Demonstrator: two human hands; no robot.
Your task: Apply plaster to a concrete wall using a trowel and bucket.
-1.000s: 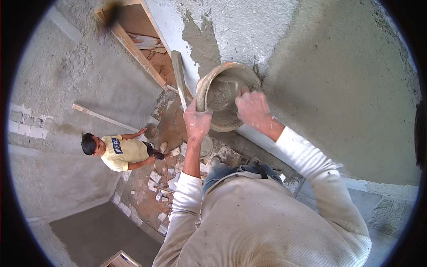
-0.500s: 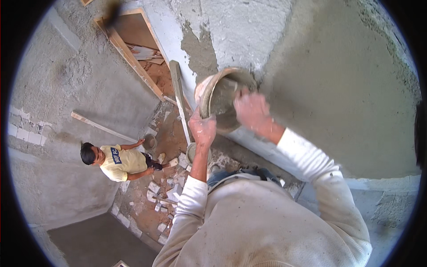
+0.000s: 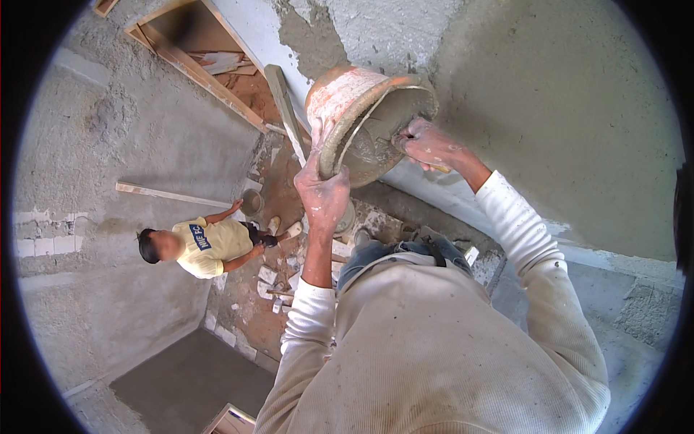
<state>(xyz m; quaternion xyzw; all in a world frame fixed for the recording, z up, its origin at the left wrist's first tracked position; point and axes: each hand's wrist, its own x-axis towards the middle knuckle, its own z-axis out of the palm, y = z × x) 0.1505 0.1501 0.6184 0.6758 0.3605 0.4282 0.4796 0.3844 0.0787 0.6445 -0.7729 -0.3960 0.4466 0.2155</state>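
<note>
My left hand point(image 3: 323, 192) is closed round the rim of a mortar-caked bucket point(image 3: 343, 94), which is held up tilted, its mouth facing me. Grey wet mortar point(image 3: 372, 141) coats the inside and lies in it. At the right side of the mouth, my right hand point(image 3: 434, 147) is closed on a trowel; its wooden handle end point(image 3: 438, 168) pokes out below the fist. The trowel's blade is mostly hidden by the hand and bucket. Beyond the bucket to the right stretches a wall with smooth grey plaster point(image 3: 564, 130).
Below on the left, a co-worker in a yellow shirt point(image 3: 206, 246) stands with one hand at a bucket point(image 3: 251, 202). Broken blocks point(image 3: 267, 276) litter the floor. A plank point(image 3: 285, 108) leans near a wood-framed opening point(image 3: 195, 65). Another bar point(image 3: 170, 194) crosses the left wall.
The bucket has tipped further toward me, showing more of its outer side. My right hand has moved slightly right, and the trowel handle now shows. The view has shifted a little.
</note>
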